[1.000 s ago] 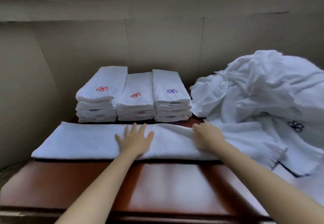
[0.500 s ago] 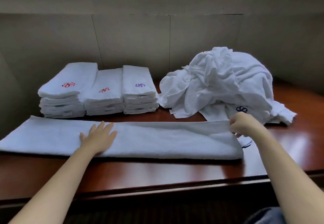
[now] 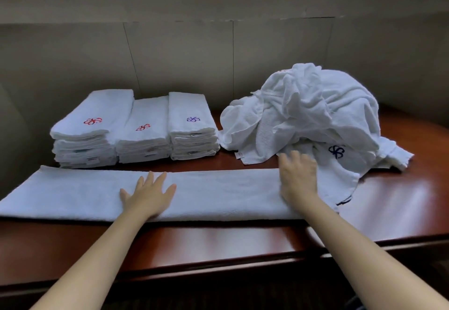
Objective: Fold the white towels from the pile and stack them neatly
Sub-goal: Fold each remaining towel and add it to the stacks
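Towel lay as a long strip across the frame's middle on the bench; left hand and right hand pressed it with flat, straight fingers, gripping nothing. Smoothing outward before folding ends together would probably keep edges square.

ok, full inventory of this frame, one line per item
folded towel stacks: 3, white, two red logos and one purple, back left of table
long folded towel: 1, white, lying flat across the table front
unfolded pile: 1, white, dark blue logo showing, back right
table: 1, reddish-brown wood
wall: beige panels, behind table
left hand: flat on long towel, middle
right hand: flat at towel's right end
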Tool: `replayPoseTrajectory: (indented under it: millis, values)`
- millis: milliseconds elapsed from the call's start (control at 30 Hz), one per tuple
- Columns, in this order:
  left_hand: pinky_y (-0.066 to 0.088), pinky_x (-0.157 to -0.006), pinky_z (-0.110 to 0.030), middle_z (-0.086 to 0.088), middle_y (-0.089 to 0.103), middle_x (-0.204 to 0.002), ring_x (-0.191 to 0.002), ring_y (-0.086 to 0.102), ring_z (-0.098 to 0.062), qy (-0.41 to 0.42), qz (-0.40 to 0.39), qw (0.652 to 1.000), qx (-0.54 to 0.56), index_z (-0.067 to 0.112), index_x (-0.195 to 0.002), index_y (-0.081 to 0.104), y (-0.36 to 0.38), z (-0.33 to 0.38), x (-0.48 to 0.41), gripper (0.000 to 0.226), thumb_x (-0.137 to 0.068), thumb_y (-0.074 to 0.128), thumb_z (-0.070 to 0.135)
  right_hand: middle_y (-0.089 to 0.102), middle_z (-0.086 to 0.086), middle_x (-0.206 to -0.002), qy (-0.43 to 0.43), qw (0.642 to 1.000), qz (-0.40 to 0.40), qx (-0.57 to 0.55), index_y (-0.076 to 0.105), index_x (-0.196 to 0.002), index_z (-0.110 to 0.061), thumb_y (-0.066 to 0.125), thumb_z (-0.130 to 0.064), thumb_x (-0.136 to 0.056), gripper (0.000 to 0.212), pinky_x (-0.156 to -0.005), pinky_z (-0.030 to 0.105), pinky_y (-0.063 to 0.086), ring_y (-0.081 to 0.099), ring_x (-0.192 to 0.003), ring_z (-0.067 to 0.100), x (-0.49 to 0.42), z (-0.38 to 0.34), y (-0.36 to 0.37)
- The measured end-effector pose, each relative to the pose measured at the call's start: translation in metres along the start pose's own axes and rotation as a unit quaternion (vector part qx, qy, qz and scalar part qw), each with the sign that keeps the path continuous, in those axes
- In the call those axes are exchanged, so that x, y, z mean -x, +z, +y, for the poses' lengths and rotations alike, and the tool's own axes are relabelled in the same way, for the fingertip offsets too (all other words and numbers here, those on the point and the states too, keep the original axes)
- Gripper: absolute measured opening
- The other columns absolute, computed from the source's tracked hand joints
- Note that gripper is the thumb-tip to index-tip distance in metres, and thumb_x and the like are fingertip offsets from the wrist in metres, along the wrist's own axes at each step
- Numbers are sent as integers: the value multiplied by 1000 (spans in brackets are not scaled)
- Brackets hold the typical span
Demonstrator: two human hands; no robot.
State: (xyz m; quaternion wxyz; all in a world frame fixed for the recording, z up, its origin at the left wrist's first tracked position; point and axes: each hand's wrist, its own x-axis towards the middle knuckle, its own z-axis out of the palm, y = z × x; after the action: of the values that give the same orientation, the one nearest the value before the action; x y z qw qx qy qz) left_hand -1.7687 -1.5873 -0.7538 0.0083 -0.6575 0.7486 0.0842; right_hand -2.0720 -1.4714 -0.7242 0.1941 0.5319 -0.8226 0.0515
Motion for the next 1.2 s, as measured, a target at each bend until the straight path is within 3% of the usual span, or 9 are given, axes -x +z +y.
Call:
replayPoseTrajectory:
  millis: [200, 400, 567, 700, 833, 967, 1000, 1067, 1200]
  values:
    - [-1, -112, -60, 7, -6, -161, -148, -4, -19, -5, -1, 1000, 15, 41, -151, 5, 4, 12, 7, 72, -88, 16, 74, 4, -2, -160, -152, 939, -244, -189, 13, -150, -33, 19, -63, -94, 64, -112, 57, -1, -2, -147, 28, 11, -78, 21]
    - [0, -114, -55, 2, -5, -161, -148, -2, -19, -78, 11, 996, 42, 33, -153, 6, -6, -20, 0, 68, -93, 15, 66, 0, -6, -160, -141, 945, -250, -157, 7, -151, -34, 18, -56, -97, 59, -113, 56, -4, -4, -147, 22, -15, -77, 25]
    - [6, -116, -51, -9, 7, -160, -146, 6, -29, -274, 54, 955, 105, 21, -152, 17, -23, -99, 1, 72, -94, 29, 60, 6, 7, -160, -156, 969, -159, -111, 17, -150, -18, 21, -40, -101, 55, -114, 55, -2, 0, -146, 32, -13, -131, 4]
    - [17, -115, -48, -21, 7, -156, -140, 16, -38, -397, 214, 825, 342, 3, -144, 25, -29, -138, 10, 70, -88, 57, 32, 3, 3, -160, -270, 923, -171, -212, 13, -151, -30, 20, -56, -97, 59, -114, 54, -2, -2, -146, 32, 11, -194, -9]
    - [22, -115, -40, -13, 22, -155, -140, 27, -29, -438, 295, 556, 642, 8, -149, 19, -47, -148, 9, 63, -97, 45, 32, 2, 5, -160, -299, 915, -197, -185, 12, -150, -36, 18, -56, -97, 56, -113, 56, 1, -1, -145, 36, 20, -218, 0]
    - [50, -72, -29, -7, 58, -124, -102, 61, -23, -366, 216, 497, 757, 14, -141, 37, -54, -146, 3, 65, -84, 68, 16, 6, 2, -160, -306, 903, -220, -207, 17, -150, -35, 25, -54, -98, 56, -115, 51, 0, 2, -146, 31, 13, -213, -3]
    - [47, -70, -26, -7, 60, -120, -99, 62, -22, -346, 219, 523, 747, 12, -139, 39, -57, -139, 4, 61, -84, 67, 13, 13, 1, -159, -299, 889, -235, -253, 22, -149, -32, 30, -51, -99, 54, -115, 46, 4, 9, -145, 27, 10, -211, -7]
    - [45, -84, -32, -10, 55, -125, -113, 57, -29, -260, 287, 652, 651, 12, -136, 39, -64, -118, 6, 59, -82, 61, 4, 33, 3, -152, -199, 806, -299, -470, 34, -145, -23, 37, -44, -100, 50, -110, 34, 21, 34, -135, 20, 2, -202, -22]
    - [47, -80, -32, 1, 62, -98, -94, 58, -24, 32, 312, 848, 427, 24, -124, 54, -74, -60, 26, 45, -82, 55, 6, 56, 18, -129, 97, 455, -377, -801, 38, -139, -14, 29, -61, -95, 65, -85, 47, 47, 62, -104, 37, -32, -154, -46]
